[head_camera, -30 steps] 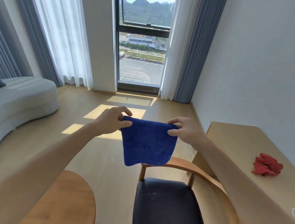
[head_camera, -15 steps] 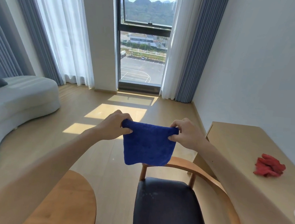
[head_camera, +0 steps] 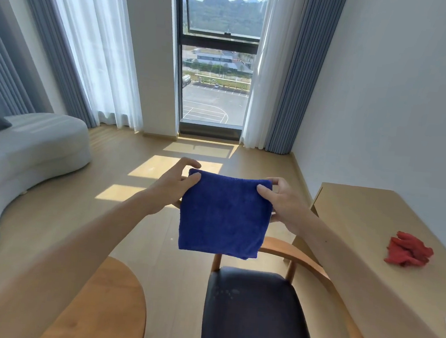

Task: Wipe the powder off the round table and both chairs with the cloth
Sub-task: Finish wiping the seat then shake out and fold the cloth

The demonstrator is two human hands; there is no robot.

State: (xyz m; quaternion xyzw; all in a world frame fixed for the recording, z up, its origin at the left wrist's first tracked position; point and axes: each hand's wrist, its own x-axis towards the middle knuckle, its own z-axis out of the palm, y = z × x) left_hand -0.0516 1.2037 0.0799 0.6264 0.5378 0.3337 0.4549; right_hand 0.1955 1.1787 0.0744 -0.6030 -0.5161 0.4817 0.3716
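Above the chair: a folded, deep-blue terry cloth (head_camera: 223, 217) hangs in mid-air, over the far edge of the black padded seat of the wooden armchair (head_camera: 255, 314).
Left grip: the left hand (head_camera: 173, 188) pinches the cloth's top left corner between thumb and fingers.
Right grip: the right hand (head_camera: 285, 201) pinches the top right corner the same way, narrow and closed on the fabric.
Cloth axis: the folded top edge runs left to right between the hands, roughly level; the body drops straight down, with the free lower edge pointing at the seat. It looks nearly square, so no clear long axis.
Powder: pale specks (head_camera: 223, 291) show on the far left part of the seat; that looks like the nearest patch to wipe.
Round surface: the round wooden table (head_camera: 113, 304) sits near left, just beside the chair; I cannot tell whether powder lies on it.
Second chair: only a wooden stub at the near left edge; unclear.
Elsewhere: a crumpled red cloth (head_camera: 407, 252) lies on the pale wooden desk (head_camera: 361, 208) at right.
Risk: gripped only by its corners, the cloth could unfold or slip on the way down, and a loose, dangling cloth may flick powder onto the floor instead of gathering it.
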